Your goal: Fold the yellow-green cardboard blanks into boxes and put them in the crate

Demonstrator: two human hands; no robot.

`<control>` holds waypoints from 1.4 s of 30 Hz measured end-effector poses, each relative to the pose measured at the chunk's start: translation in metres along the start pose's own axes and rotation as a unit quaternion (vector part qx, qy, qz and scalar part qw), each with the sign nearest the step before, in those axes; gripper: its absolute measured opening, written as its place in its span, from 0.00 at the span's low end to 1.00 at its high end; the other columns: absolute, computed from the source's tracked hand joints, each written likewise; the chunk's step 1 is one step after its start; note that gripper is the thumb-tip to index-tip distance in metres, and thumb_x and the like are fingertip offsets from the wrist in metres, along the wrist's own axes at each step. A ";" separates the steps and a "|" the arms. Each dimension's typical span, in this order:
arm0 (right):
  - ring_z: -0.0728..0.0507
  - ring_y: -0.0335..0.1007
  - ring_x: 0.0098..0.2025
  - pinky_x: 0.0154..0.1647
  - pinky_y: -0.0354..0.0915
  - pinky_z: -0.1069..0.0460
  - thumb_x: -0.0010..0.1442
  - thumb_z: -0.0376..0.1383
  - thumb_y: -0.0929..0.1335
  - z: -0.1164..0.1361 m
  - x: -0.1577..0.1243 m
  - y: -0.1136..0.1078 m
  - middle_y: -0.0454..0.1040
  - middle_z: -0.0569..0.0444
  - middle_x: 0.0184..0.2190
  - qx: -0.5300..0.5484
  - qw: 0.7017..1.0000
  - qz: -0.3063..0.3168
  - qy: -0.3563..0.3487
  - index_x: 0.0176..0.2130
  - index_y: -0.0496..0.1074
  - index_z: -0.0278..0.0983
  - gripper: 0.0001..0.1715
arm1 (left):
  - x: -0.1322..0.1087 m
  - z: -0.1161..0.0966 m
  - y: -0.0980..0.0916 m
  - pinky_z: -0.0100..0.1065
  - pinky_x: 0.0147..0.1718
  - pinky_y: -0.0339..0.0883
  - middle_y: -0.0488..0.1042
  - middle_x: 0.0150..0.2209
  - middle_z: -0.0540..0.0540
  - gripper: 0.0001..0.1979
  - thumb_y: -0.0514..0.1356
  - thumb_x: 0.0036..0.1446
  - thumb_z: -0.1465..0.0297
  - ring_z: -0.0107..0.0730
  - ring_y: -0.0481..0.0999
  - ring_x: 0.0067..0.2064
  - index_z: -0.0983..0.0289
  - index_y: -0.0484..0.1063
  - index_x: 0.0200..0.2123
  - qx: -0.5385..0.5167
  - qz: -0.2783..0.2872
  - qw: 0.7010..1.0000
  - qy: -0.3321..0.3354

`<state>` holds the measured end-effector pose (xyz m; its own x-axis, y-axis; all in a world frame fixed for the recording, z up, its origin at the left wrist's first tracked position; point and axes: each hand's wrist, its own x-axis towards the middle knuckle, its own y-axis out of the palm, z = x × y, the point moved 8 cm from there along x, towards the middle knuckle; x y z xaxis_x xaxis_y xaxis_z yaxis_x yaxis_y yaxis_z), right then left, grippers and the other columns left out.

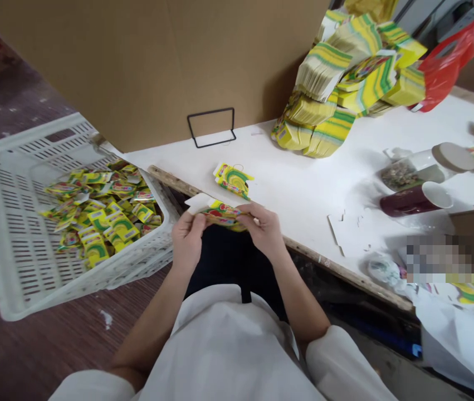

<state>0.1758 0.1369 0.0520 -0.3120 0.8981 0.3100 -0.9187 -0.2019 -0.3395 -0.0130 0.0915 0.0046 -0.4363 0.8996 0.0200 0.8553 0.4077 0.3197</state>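
Both my hands hold one small yellow-green printed carton [220, 213] just in front of the table's near edge. My left hand [187, 240] pinches its left end, where a white flap sticks out. My right hand [264, 229] grips its right end with curled fingers. A second folded carton [233, 179] of the same print lies on the white table [303, 189] just beyond my hands. To my left a white slotted plastic crate [15, 234] holds several finished cartons [98, 214].
A big heap of flat yellow-green carton blanks [345, 89] sits at the back of the table beside a red plastic bag [445, 64]. A black wire stand [212, 128] leans by the brown cardboard wall. Two tipped cups [420, 184] lie at the right.
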 end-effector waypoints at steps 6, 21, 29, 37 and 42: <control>0.41 0.68 0.46 0.58 0.62 0.41 0.66 0.26 0.66 0.039 -0.005 0.000 0.79 0.54 0.39 -0.239 0.952 0.064 -0.180 0.41 0.81 0.47 0.18 | 0.008 -0.032 0.014 0.50 0.65 0.57 0.68 0.63 0.63 0.49 0.74 0.41 0.50 0.54 0.66 0.65 0.59 0.63 0.64 0.181 0.205 0.959 0.075; 0.37 0.68 0.62 0.66 0.62 0.42 0.58 0.50 0.73 -0.017 -0.021 0.059 0.73 0.52 0.59 0.402 0.881 0.142 0.206 0.61 0.69 0.44 0.35 | -0.032 -0.020 0.052 0.45 0.53 0.68 0.65 0.54 0.60 0.38 0.64 0.49 0.74 0.46 0.71 0.55 0.58 0.54 0.62 0.353 0.274 0.864 0.233; 0.36 0.63 0.66 0.69 0.58 0.40 0.61 0.55 0.70 -0.015 -0.021 0.045 0.69 0.49 0.63 0.326 0.926 0.120 0.147 0.66 0.63 0.44 0.40 | -0.036 -0.027 0.053 0.42 0.51 0.69 0.66 0.51 0.57 0.35 0.65 0.48 0.77 0.43 0.70 0.54 0.56 0.58 0.58 0.334 0.277 0.863 0.259; 0.40 0.58 0.69 0.71 0.55 0.43 0.68 0.37 0.66 0.012 -0.024 0.039 0.61 0.52 0.69 0.099 0.985 0.139 -0.002 0.69 0.59 0.47 0.33 | -0.028 -0.001 0.042 0.44 0.44 0.72 0.65 0.53 0.60 0.41 0.66 0.47 0.71 0.43 0.75 0.48 0.58 0.49 0.60 0.358 0.249 0.890 0.132; 0.42 0.61 0.68 0.68 0.60 0.43 0.67 0.27 0.60 0.006 -0.018 0.026 0.61 0.49 0.68 -0.020 0.998 0.063 -0.009 0.65 0.66 0.46 0.31 | -0.020 -0.006 0.040 0.51 0.56 0.66 0.65 0.54 0.62 0.34 0.63 0.45 0.77 0.50 0.69 0.58 0.61 0.57 0.57 0.420 0.199 0.872 0.152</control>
<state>0.1565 0.1128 0.0433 -0.4297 0.8588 0.2791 -0.8614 -0.2971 -0.4119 0.0283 0.0887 0.0227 -0.0023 0.9651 0.2618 0.8036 0.1576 -0.5739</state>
